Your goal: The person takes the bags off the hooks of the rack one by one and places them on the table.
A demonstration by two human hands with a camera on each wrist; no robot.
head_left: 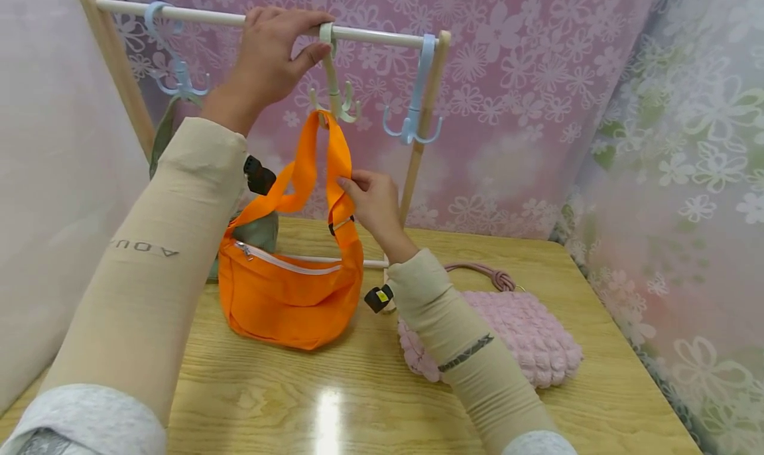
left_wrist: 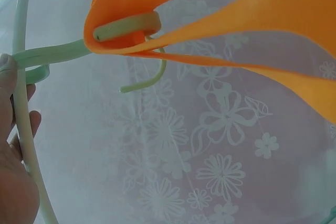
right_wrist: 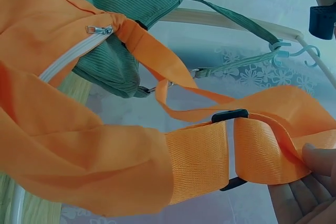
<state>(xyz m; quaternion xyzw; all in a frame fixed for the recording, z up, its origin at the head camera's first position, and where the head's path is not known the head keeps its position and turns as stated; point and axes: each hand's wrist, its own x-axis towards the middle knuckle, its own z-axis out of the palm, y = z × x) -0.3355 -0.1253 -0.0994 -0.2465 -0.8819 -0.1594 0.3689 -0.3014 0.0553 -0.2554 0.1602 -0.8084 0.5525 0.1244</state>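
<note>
An orange shoulder bag [head_left: 286, 302] with a white zip hangs by its strap [head_left: 307, 150] from a pale green hook [head_left: 331, 70]. My left hand [head_left: 268, 57] grips the white rail [head_left: 376, 34] beside that hook, its thumb against the hook's upper part. In the left wrist view, the strap loops over one prong [left_wrist: 126, 27] of the hook. My right hand [head_left: 376, 203] pinches the strap's right side above its black buckle [right_wrist: 230, 115]. Whether the bag's bottom touches the table cannot be made out.
Blue hooks [head_left: 179, 77] hang toward both rail ends. A green corduroy bag [right_wrist: 136, 3] hangs behind the orange one, from the left blue hook. On the wooden table [head_left: 268, 402], a pink quilted bag [head_left: 525, 335] lies at the right. A flowered curtain [head_left: 501, 110] stands behind.
</note>
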